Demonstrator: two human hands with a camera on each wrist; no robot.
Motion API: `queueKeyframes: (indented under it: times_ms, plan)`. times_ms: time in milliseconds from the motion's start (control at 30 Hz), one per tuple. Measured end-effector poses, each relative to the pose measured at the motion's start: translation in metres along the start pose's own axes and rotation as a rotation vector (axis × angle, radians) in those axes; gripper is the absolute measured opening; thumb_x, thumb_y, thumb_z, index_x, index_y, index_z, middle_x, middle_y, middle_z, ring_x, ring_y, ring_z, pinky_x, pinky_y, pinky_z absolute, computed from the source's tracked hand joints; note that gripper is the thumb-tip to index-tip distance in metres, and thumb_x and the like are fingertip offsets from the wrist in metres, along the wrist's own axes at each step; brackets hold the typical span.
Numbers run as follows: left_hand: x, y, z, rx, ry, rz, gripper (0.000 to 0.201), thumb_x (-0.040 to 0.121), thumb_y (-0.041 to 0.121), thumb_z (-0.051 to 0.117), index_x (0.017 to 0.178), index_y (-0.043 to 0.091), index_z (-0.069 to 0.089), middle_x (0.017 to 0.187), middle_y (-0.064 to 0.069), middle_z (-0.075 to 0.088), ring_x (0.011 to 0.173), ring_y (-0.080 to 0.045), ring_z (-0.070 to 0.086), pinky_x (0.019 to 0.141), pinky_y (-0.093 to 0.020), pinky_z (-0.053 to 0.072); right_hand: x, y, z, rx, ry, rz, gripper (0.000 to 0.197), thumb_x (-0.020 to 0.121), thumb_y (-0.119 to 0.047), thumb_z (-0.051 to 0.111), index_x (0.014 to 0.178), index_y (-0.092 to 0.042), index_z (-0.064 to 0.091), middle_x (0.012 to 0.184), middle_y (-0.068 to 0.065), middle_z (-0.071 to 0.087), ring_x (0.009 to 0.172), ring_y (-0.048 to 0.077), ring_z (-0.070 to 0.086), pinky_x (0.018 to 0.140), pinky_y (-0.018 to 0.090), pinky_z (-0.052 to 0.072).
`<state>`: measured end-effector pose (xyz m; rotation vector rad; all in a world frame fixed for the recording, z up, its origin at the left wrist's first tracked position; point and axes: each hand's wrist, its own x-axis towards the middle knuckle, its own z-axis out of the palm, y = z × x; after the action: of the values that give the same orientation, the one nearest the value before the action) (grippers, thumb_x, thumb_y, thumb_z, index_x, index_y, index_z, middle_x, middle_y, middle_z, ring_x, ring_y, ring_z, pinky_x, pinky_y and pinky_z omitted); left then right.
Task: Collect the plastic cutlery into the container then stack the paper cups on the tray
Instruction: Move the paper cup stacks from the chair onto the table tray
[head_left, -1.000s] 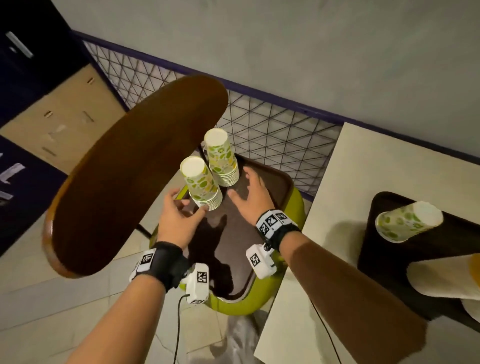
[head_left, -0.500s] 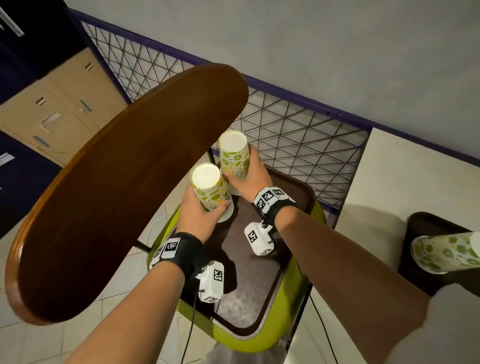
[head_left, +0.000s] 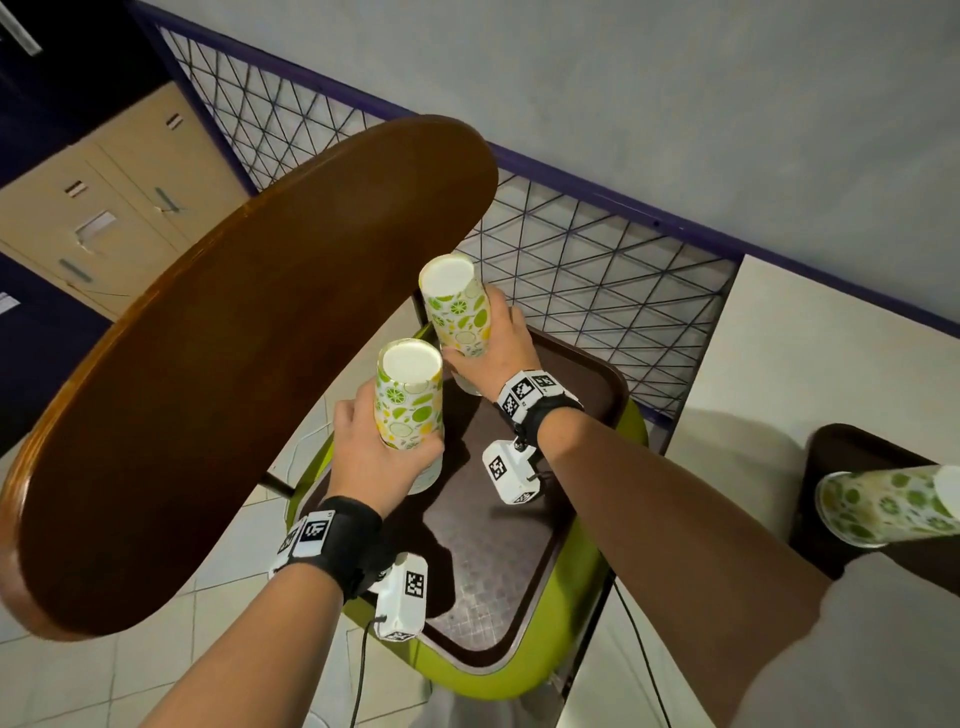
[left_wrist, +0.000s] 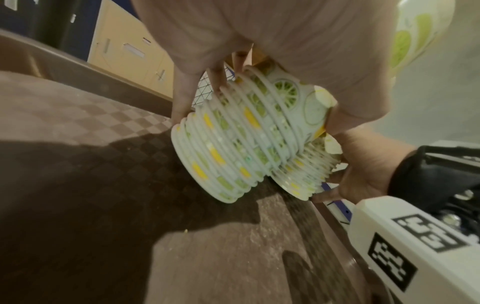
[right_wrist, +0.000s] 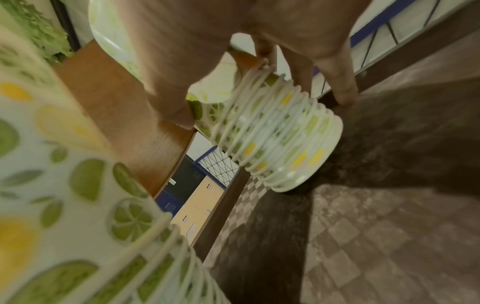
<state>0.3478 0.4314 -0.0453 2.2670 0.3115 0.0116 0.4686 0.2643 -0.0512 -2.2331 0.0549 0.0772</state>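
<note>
Two upside-down stacks of lime-and-lemon paper cups stand on a dark brown tray (head_left: 582, 374) that lies on a green chair seat. My left hand (head_left: 382, 457) grips the near stack (head_left: 410, 400), fingers wrapped round its lower part. My right hand (head_left: 488, 348) grips the far stack (head_left: 457, 312) the same way. In the left wrist view the near stack's (left_wrist: 233, 144) many rims sit tilted just above the tray (left_wrist: 91, 185). The right wrist view shows the far stack (right_wrist: 280, 144) with its rim edge at the tray (right_wrist: 389, 226).
A brown wooden chair back (head_left: 234, 374) rises close on the left of the stacks. A wire mesh fence (head_left: 571, 260) stands behind. At the right, a white table (head_left: 831, 353) carries a second dark tray (head_left: 836, 467) with another cup stack (head_left: 893, 504) lying on its side.
Both hands moved from resting near the stacks to gripping them. The stacks now sit slightly tilted in the hands. My head has moved closer over the chair.
</note>
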Motion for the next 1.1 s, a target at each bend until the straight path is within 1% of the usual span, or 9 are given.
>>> queueKeyframes:
  times_ms: [200, 333, 400, 500, 600, 733, 800, 933, 1100]
  plan:
    - [0.002, 0.002, -0.001, -0.028, 0.003, -0.033, 0.089, 0.067, 0.037, 0.086, 0.143, 0.034, 0.039, 0.114, -0.001, 0.045, 0.107, -0.011, 0.039, 0.093, -0.035, 0.043, -0.009, 0.001, -0.006, -0.065, -0.050, 0.042, 0.096, 0.064, -0.051, 0.080, 0.144, -0.046, 0.026, 0.134, 0.008, 0.042, 0.116, 0.037, 0.053, 0.098, 0.048, 0.050]
    - [0.008, 0.003, 0.001, -0.029, -0.013, -0.030, 0.103, 0.066, 0.038, 0.085, 0.149, 0.047, 0.025, 0.112, 0.002, 0.042, 0.112, -0.014, 0.037, 0.093, -0.034, 0.041, -0.014, 0.011, -0.007, -0.004, -0.046, 0.094, 0.102, 0.059, -0.043, 0.083, 0.143, -0.048, 0.027, 0.131, 0.007, 0.041, 0.112, 0.028, 0.049, 0.102, 0.044, 0.049]
    - [0.008, 0.001, 0.003, -0.025, -0.017, -0.058, 0.103, 0.062, 0.040, 0.087, 0.146, 0.047, 0.028, 0.114, 0.000, 0.039, 0.116, -0.018, 0.038, 0.097, -0.036, 0.043, -0.018, 0.016, -0.007, 0.035, -0.017, 0.123, 0.100, 0.059, -0.042, 0.084, 0.143, -0.044, 0.030, 0.130, 0.007, 0.044, 0.102, 0.018, 0.041, 0.102, 0.039, 0.047]
    - [0.007, -0.004, 0.007, -0.025, -0.005, -0.096, 0.095, 0.060, 0.044, 0.090, 0.138, 0.039, 0.037, 0.114, -0.001, 0.037, 0.119, -0.022, 0.042, 0.101, -0.037, 0.044, -0.025, 0.018, -0.008, 0.085, 0.006, 0.143, 0.100, 0.060, -0.042, 0.086, 0.143, -0.041, 0.032, 0.129, 0.008, 0.043, 0.100, 0.013, 0.037, 0.100, 0.031, 0.042]
    - [0.007, -0.008, 0.008, -0.044, -0.014, -0.089, 0.094, 0.059, 0.046, 0.091, 0.137, 0.035, 0.041, 0.117, 0.001, 0.044, 0.120, -0.023, 0.046, 0.100, -0.037, 0.044, -0.035, 0.016, -0.012, 0.109, 0.012, 0.151, 0.100, 0.063, -0.038, 0.088, 0.145, -0.039, 0.032, 0.126, 0.007, 0.039, 0.099, 0.014, 0.039, 0.097, 0.028, 0.041]
    - [0.005, -0.005, 0.008, -0.128, -0.009, -0.082, 0.089, 0.050, 0.057, 0.087, 0.127, 0.037, 0.046, 0.117, 0.005, 0.059, 0.115, -0.023, 0.056, 0.096, -0.052, 0.052, -0.050, 0.017, -0.021, 0.168, 0.054, 0.183, 0.099, 0.062, -0.038, 0.090, 0.145, -0.035, 0.036, 0.125, 0.006, 0.043, 0.100, 0.014, 0.044, 0.093, 0.026, 0.040]
    - [0.004, 0.004, 0.010, -0.178, -0.009, -0.069, 0.087, 0.048, 0.057, 0.089, 0.123, 0.043, 0.047, 0.118, 0.006, 0.061, 0.114, -0.023, 0.059, 0.095, -0.054, 0.053, -0.060, 0.018, -0.030, 0.211, 0.104, 0.208, 0.093, 0.060, -0.040, 0.090, 0.138, -0.033, 0.041, 0.123, 0.005, 0.048, 0.106, 0.016, 0.047, 0.096, 0.031, 0.044]
    - [-0.001, 0.036, 0.012, -0.261, -0.036, 0.007, 0.087, 0.049, 0.051, 0.092, 0.124, 0.044, 0.049, 0.120, 0.006, 0.064, 0.114, -0.021, 0.062, 0.095, -0.053, 0.054, -0.085, 0.022, -0.051, 0.334, 0.207, 0.274, 0.088, 0.046, -0.055, 0.088, 0.122, -0.041, 0.045, 0.120, -0.001, 0.059, 0.113, 0.019, 0.060, 0.100, 0.043, 0.052]
    - [-0.019, 0.083, 0.023, -0.299, -0.142, 0.103, 0.091, 0.047, 0.049, 0.094, 0.127, 0.040, 0.049, 0.121, 0.002, 0.064, 0.113, -0.019, 0.063, 0.096, -0.051, 0.054, -0.123, 0.033, -0.098, 0.416, 0.299, 0.285, 0.090, 0.045, -0.054, 0.092, 0.121, -0.046, 0.046, 0.122, -0.006, 0.064, 0.111, 0.014, 0.066, 0.096, 0.043, 0.056]
